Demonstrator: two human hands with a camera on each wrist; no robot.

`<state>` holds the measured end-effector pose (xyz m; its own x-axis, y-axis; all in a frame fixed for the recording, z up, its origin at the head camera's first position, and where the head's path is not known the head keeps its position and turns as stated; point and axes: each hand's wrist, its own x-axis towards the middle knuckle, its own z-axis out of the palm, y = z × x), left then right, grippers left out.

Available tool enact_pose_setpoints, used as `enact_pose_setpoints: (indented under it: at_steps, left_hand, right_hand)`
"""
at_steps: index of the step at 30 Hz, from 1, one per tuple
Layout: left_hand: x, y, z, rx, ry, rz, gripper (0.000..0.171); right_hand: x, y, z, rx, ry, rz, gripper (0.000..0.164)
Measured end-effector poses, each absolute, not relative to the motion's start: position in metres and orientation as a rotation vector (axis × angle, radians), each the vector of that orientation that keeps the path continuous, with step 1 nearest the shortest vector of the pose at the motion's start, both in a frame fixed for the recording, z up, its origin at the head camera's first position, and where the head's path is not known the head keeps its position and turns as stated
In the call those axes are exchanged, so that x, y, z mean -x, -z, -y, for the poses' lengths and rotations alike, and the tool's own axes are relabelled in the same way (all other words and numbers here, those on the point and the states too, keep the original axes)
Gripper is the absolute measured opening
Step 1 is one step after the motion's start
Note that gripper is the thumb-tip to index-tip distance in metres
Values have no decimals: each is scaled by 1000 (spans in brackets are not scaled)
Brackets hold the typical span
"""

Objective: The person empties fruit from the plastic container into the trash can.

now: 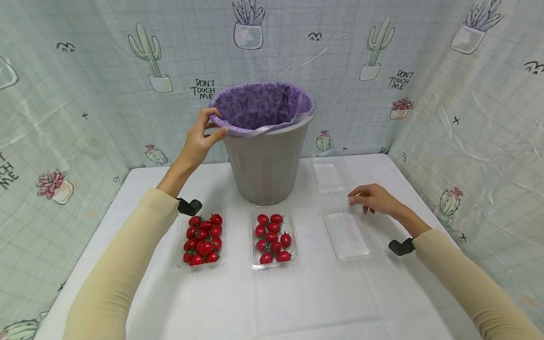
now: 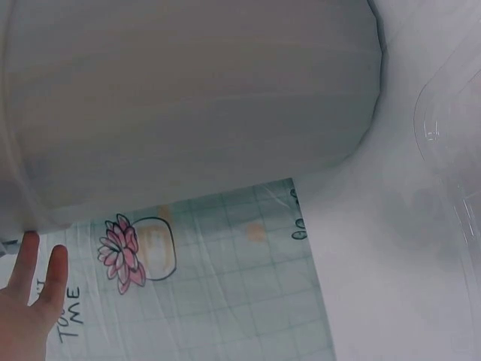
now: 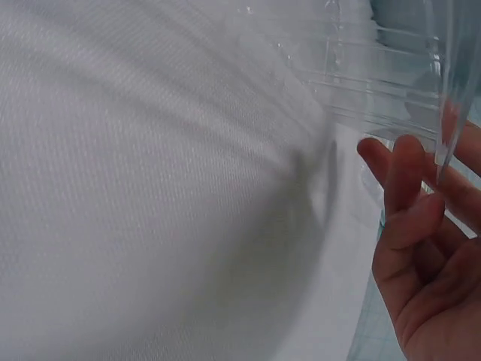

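Bin (image 1: 267,170), stiff-walled and probably light, stands at upper centre of the frame, its rim gripped by the left hand (image 1: 203,134); the soft liner (image 1: 255,106) could slip, making the rim itself the surer hold. At right of centre, the right hand (image 1: 375,199) pinches the edge of a clear container (image 1: 348,238), seemingly thin, slick and easily bent, best held lightly near a corner.

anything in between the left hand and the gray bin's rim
Only the purple liner: it is folded over the rim of the gray bin, where the left hand grips it. Nothing else visible stands between them.
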<state>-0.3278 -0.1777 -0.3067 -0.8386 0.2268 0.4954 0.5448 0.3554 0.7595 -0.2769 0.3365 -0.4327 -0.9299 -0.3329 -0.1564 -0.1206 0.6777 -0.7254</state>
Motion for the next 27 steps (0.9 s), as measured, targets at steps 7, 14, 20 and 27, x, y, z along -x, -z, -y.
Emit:
enact_pose_setpoints:
  at_steps: [7,14,20,27]
  left_hand:
    - [328,307,178,682,1475,2320,54]
    - [328,307,178,682,1483,2317,54]
    - [327,306,179,675,1482,2312,54]
    - [327,307,178,675,1489,2317,51]
  right_hand:
    - [276,426,-340,210,966,-2860,47]
    - [282,407,-332,258,966,-3047,42]
    - [292,392,-301,416,1038,-2990,35]
    - [300,382,-254,615,1026,-2825,27]
